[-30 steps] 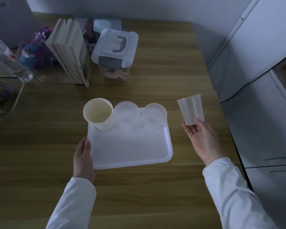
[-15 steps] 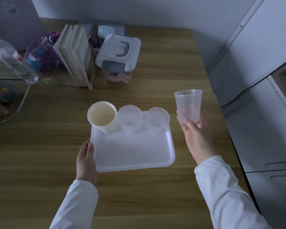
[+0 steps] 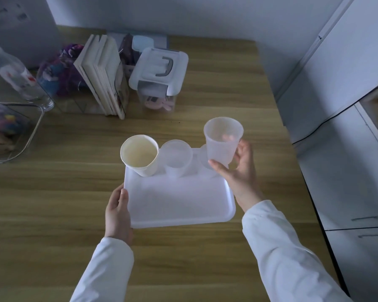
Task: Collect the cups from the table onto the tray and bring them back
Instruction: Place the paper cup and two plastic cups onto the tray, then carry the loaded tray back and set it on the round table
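Note:
A white tray (image 3: 179, 203) lies on the wooden table, and my left hand (image 3: 117, 211) grips its left edge. Along the tray's far side stand a cream paper cup (image 3: 140, 154) and a translucent plastic cup (image 3: 176, 158). Another translucent cup (image 3: 203, 156) at the far right corner is mostly hidden. My right hand (image 3: 240, 171) holds a translucent plastic cup (image 3: 222, 140) upright in the air, above that far right corner.
At the back of the table (image 3: 52, 214) stand upright books (image 3: 103, 75), a lidded plastic box with a handle (image 3: 158, 73), a clear bin of colourful items (image 3: 7, 131) and a plastic bottle (image 3: 18, 77). White cabinets (image 3: 347, 171) run along the table's right edge.
My right hand has lifted the translucent cup off the table at the right and carried it left, over the tray's far right corner. The left hand stays on the tray's edge.

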